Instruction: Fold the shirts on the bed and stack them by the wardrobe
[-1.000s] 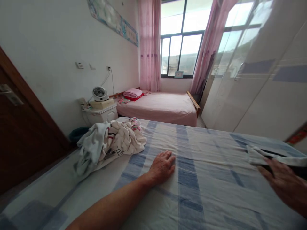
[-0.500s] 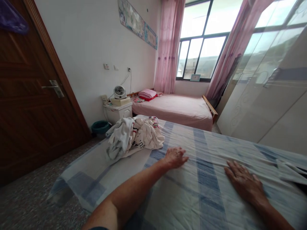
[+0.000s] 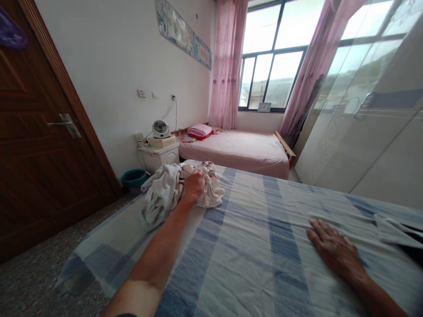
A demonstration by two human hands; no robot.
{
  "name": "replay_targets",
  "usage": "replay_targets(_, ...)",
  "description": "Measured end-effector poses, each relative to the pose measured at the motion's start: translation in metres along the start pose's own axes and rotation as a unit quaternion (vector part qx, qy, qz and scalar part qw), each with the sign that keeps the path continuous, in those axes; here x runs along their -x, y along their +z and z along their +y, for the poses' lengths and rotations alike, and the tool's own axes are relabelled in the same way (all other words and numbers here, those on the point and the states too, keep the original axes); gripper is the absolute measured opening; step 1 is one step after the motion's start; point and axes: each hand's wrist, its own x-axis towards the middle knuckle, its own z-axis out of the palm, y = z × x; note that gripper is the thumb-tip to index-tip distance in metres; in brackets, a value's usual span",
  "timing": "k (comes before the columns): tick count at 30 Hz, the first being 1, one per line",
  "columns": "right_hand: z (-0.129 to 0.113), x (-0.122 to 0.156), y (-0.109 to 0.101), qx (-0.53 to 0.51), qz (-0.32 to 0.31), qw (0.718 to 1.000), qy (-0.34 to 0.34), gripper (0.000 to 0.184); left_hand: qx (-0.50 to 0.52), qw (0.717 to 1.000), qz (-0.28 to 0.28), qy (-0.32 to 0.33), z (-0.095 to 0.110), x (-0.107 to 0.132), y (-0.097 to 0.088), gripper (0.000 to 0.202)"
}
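A crumpled pile of white clothes [image 3: 161, 193] lies at the far left corner of a bed covered with a blue and white striped sheet [image 3: 264, 255]. My left hand [image 3: 193, 185] is stretched out to the pile, its fingers closed on the cloth. My right hand [image 3: 333, 248] lies flat on the sheet at the right, fingers spread, holding nothing. A folded white cloth with a dark piece [image 3: 396, 229] rests at the right edge of the bed, just beyond my right hand.
A brown door [image 3: 36, 145] stands at the left. A white nightstand [image 3: 158, 156] carries a small fan [image 3: 161, 128], with a teal bin [image 3: 134, 178] beside it. A pink bed [image 3: 241, 149] lies under the window. A white wardrobe [image 3: 373, 132] lines the right side.
My left hand has moved forward from flat on the sheet to the clothes pile and closed on it. My right hand came left onto the sheet and now rests there.
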Motion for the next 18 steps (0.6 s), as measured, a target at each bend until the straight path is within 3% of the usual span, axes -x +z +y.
replay_targets(2,-0.001,0.0,-0.001,-0.003,-0.005,1.0,0.008,0.063,0.03,0.999,0.007,0.015,0.018,-0.001,-0.004,0.022)
replay_targets(4,-0.003,0.0,-0.003,-0.005,-0.007,1.0,0.015,0.063,0.133,0.99,0.018,0.047,0.043,0.002,-0.014,0.023)
replay_targets(5,-0.003,0.0,-0.003,-0.007,-0.008,1.0,0.016,0.063,0.21,0.975,0.02,0.072,0.057,0.007,-0.02,0.023)
replay_targets(7,-0.004,0.0,-0.004,-0.008,-0.011,1.0,0.018,0.063,0.369,0.919,-0.005,0.138,0.086,0.024,-0.031,0.023)
replay_targets(9,-0.003,0.001,-0.004,-0.009,-0.01,1.0,0.015,0.063,0.422,0.864,-0.121,0.248,0.111,0.046,-0.039,0.023)
replay_targets(11,-0.002,0.002,-0.002,-0.01,0.002,1.0,0.006,0.062,0.395,0.806,-0.281,0.339,0.126,0.064,-0.041,0.026)
replay_targets(12,-0.001,0.002,-0.001,-0.012,0.009,1.0,0.001,0.061,0.362,0.791,-0.336,0.361,0.13,0.069,-0.04,0.029)
replay_targets(13,0.0,0.002,0.001,-0.016,0.016,1.0,-0.004,0.061,0.321,0.798,-0.355,0.366,0.13,0.071,-0.038,0.031)
replay_targets(14,0.001,0.003,0.002,-0.021,0.02,1.0,-0.009,0.06,0.27,0.828,-0.338,0.357,0.128,0.07,-0.036,0.034)
replay_targets(16,0.003,0.002,0.003,-0.037,0.029,0.999,-0.015,0.058,0.135,0.907,-0.248,0.314,0.116,0.061,-0.028,0.037)
replay_targets(18,0.004,0.002,0.0,-0.063,0.049,0.997,-0.02,0.055,-0.001,0.95,-0.187,0.249,0.097,0.046,-0.019,0.045)
